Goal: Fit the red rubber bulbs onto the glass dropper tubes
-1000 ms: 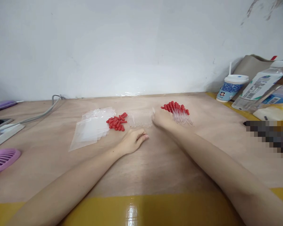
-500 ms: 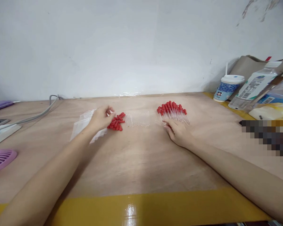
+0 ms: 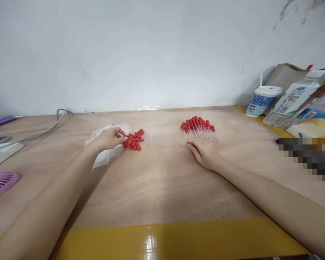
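Observation:
My left hand (image 3: 111,138) is at the left edge of a pile of red rubber bulbs (image 3: 135,141), thumb and forefinger closed on a bulb there. To the right of the pile lies a row of clear dropper tubes (image 3: 158,137). My right hand (image 3: 203,151) rests on the table with its fingers pinched round thin clear tubes, whose ends poke out to the left; how many is too fine to tell. Just behind it, droppers with red bulbs (image 3: 196,124) on their upper ends lie side by side in a fan.
Clear plastic bags (image 3: 101,159) lie partly under my left hand. Far right stand a paper cup with straw (image 3: 262,101), a plastic bottle (image 3: 292,95) and a grey bag (image 3: 281,74). A grey cable (image 3: 47,130) and purple fan (image 3: 2,182) are at left.
My left hand has moved down and slightly left, its fingers closing at the bulb pile's edge. The plastic bags beneath have shifted. My right hand stays nearly still.

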### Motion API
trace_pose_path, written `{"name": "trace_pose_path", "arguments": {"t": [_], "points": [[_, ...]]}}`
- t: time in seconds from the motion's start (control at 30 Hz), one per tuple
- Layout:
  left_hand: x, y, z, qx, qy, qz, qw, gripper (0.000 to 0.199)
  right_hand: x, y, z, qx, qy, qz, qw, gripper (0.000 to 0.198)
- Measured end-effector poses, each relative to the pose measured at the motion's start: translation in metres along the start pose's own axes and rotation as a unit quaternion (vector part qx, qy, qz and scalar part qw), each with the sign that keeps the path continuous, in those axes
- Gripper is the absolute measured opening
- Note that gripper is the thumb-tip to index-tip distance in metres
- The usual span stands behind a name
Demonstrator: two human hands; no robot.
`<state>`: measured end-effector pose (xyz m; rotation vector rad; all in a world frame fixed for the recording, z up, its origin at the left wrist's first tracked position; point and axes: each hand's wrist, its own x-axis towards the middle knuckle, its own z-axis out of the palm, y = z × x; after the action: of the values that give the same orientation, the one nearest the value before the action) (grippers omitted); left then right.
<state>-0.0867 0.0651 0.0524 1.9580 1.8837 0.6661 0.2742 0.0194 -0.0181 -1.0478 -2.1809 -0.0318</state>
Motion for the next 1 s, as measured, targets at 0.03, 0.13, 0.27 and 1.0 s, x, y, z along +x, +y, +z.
{"name": "trace_pose_path", "arguments": {"t": [0.03,0.13,0.27,1.0], "points": [[0.000,-0.001,-0.001,0.013,-0.006,0.001,1.000,0.028,0.000,0.000,0.000,0.000,-0.001,0.002,1.000,0.023],[0.000,0.001,-0.007,0.053,-0.002,-0.004,0.999,0.031,0.000,0.001,0.001,0.001,-0.004,0.010,1.000,0.023],[-0.007,0.021,-0.007,0.044,0.108,0.026,0.993,0.029,0.000,0.000,0.000,-0.007,-0.001,0.001,1.000,0.025],[-0.060,0.081,0.110,-0.060,0.006,0.293,0.954,0.018,-0.001,-0.020,-0.001,0.047,-0.016,-0.025,0.998,0.017]]}}
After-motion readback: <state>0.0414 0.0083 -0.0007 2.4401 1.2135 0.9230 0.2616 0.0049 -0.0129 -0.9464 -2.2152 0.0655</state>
